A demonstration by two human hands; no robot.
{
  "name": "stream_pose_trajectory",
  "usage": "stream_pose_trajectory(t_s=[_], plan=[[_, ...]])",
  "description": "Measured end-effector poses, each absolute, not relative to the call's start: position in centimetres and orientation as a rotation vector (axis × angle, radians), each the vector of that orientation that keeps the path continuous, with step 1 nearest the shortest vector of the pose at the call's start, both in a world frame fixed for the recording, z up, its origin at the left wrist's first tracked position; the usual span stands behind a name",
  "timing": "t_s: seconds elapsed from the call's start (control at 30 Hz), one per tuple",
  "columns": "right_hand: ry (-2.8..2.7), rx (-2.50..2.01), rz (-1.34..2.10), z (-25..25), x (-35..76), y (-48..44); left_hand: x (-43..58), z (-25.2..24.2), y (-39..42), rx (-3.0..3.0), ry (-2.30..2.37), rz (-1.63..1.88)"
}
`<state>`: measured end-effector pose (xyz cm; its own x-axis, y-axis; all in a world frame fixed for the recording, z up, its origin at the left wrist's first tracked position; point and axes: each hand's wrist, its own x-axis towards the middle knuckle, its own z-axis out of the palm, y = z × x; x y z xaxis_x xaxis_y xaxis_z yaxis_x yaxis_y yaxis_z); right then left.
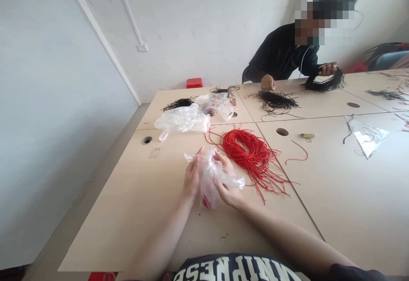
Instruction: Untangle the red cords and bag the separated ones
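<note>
Both my hands hold a small clear plastic bag (209, 174) just above the light wooden table (143, 212). My left hand (192, 178) grips its left side, fingers closed on the film. My right hand (227, 183) pinches its right side. Something red shows inside the bag's bottom. A coiled bundle of red cords (249, 151) lies right beside my right hand, its loose ends fanning toward me.
Crumpled clear bags (183, 119) and black cord bundles (275, 99) lie farther back. A person in dark clothes (281, 55) across the table handles black cords (326, 82). A brass clip (308, 136), a loose red cord (298, 153) and round cable holes (282, 131) lie to the right.
</note>
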<state>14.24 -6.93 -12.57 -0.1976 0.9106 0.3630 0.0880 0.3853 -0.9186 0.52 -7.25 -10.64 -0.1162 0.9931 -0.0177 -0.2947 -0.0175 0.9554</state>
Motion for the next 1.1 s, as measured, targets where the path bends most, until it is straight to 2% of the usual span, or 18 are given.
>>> stream_pose_trajectory(t_s=[0.13,0.4,0.73,0.83,0.97,1.1], plan=[[-1.730,-0.842,0.708,-12.4,16.0,-6.4,-0.7,-9.2,-6.9,0.923,1.081,1.400],[-2.278,-0.535,0.600,-9.9,16.9,-6.0,-0.3,-8.8,-6.8,0.984,1.066,1.447],[-1.997,-0.674,0.453,-10.7,19.1,-7.1,-4.2,-9.5,-4.9,0.843,1.132,1.600],[-2.054,-0.578,0.552,-10.2,19.0,-7.6,-5.3,-9.2,-5.1,0.854,1.177,1.629],[-2.089,-0.386,0.885,-10.6,18.4,-8.1,-5.1,-9.8,-6.8,0.845,1.254,1.597],[-1.706,-0.661,1.051,-12.6,16.8,-7.6,-3.5,-10.6,-8.8,0.662,1.236,1.503]])
